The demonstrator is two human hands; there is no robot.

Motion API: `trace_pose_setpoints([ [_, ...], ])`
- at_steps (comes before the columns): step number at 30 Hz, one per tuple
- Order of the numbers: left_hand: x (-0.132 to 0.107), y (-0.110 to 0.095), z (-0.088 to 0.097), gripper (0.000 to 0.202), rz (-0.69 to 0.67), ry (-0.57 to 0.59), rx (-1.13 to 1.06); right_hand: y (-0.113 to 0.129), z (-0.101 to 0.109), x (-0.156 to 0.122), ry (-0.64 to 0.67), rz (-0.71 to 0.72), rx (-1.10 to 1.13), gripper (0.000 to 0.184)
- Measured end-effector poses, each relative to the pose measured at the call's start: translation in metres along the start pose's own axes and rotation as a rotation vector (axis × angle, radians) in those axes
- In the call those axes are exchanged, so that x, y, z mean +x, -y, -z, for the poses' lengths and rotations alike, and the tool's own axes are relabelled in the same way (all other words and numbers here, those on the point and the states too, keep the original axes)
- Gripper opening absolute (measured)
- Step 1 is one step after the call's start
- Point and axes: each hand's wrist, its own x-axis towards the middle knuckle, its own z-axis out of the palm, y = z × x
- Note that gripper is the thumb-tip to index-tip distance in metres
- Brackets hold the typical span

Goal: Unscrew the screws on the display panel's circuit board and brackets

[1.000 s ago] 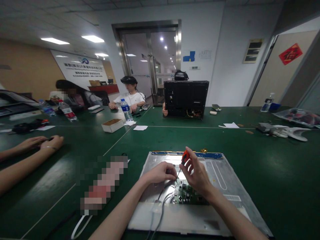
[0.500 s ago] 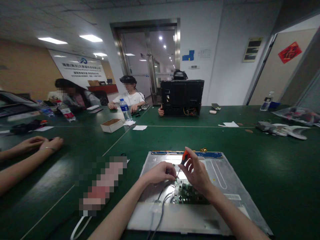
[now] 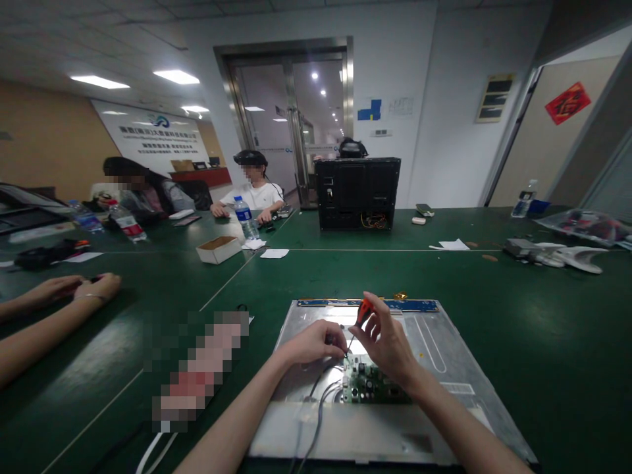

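Orange-and-black screwdriver (image 3: 364,313), slim-shafted, clamped in my right grip (image 3: 388,342). Green circuit board (image 3: 367,383) on flat silvery panel (image 3: 457,365). My left grip (image 3: 318,341): curled at board's corner, contents unclear.

Door (image 3: 526,141) at far right: red diamond sign (image 3: 567,103), one big character, 福. White wall board (image 3: 143,138), far left: blue swirl logo (image 3: 160,121), then a dark line of Chinese ending, as best read, 大数据科技有限公司 (opening characters too soft to call); smaller lines below unreadable. Glass doors (image 3: 266,118), middle: small blue mark (image 3: 289,150). Blue bottle label (image 3: 243,214), red bottle label (image 3: 132,228): wording blurred. Pale label (image 3: 459,388) on metal panel (image 3: 449,349): illegible. Wall sheet (image 3: 401,106): faint marks, unreadable.
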Motion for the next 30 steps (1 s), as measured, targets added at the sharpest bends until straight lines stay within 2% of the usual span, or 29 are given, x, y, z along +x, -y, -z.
trace_pose_setpoints([
  [7, 0.0005, 0.0017, 0.0003, 0.005, 0.011, -0.004, -0.003, 0.0044, 0.0021, -0.0003, 0.076, -0.063, 0.051, 0.066],
  [15, 0.0002, 0.0020, -0.0002, 0.003, -0.011, -0.001, -0.005, 0.0008, 0.0006, -0.0010, 0.006, -0.012, -0.046, 0.062],
  [25, 0.0013, 0.0042, -0.0005, 0.005, -0.036, -0.024, 0.016, 0.0047, 0.0022, -0.0006, 0.070, -0.036, 0.022, 0.068],
  [30, 0.0002, 0.0011, 0.0005, 0.005, -0.011, -0.008, 0.012, 0.0060, 0.0027, 0.0000, 0.050, -0.011, -0.004, 0.066],
])
